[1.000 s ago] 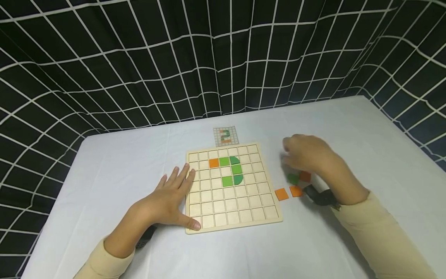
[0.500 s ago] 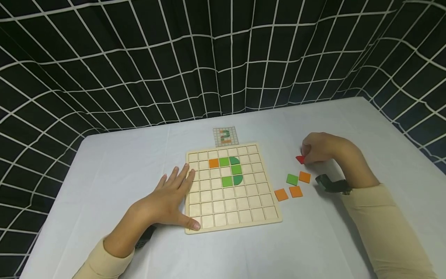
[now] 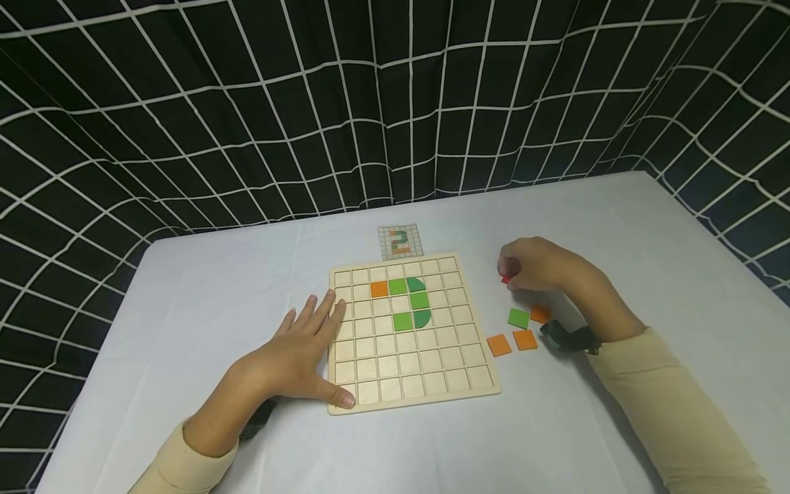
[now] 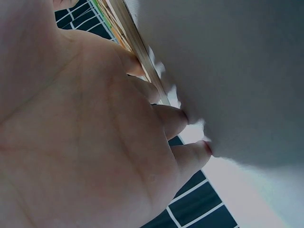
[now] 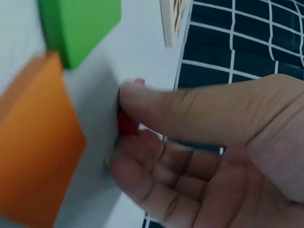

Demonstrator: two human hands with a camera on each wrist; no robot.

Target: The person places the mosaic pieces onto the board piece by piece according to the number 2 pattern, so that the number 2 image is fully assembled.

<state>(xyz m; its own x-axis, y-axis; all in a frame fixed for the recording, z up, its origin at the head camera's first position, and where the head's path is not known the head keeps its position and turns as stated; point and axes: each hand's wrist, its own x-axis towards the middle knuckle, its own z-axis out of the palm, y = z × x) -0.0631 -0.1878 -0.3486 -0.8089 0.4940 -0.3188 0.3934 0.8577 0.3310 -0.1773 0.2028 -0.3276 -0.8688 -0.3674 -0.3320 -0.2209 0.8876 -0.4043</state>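
Observation:
My left hand (image 3: 296, 360) lies with spread fingers along the left edge of a wooden grid board (image 3: 426, 363). Its thumb and fingertips touch the frame; the left wrist view shows the palm beside the board's edge. On the board sit an orange square tile (image 3: 379, 289), several light green squares such as the green tile (image 3: 419, 300), and two dark green rounded tiles, one being the lower rounded tile (image 3: 422, 318). To the board's right, my right hand (image 3: 543, 264) pinches a small red tile (image 5: 127, 124) between thumb and fingers, low over the cloth. Most of that tile is hidden.
Right of the board lie a loose green tile (image 3: 518, 318) and three orange tiles, among them the orange tile (image 3: 525, 339). Behind the board is a small pattern card (image 3: 400, 241). A black grid-patterned curtain (image 3: 345, 103) stands past the white table's (image 3: 247, 254) back edge.
My right hand shifted right to the red tile, then came back left with it toward the board. The left hand and the tiles on the board have stayed put.

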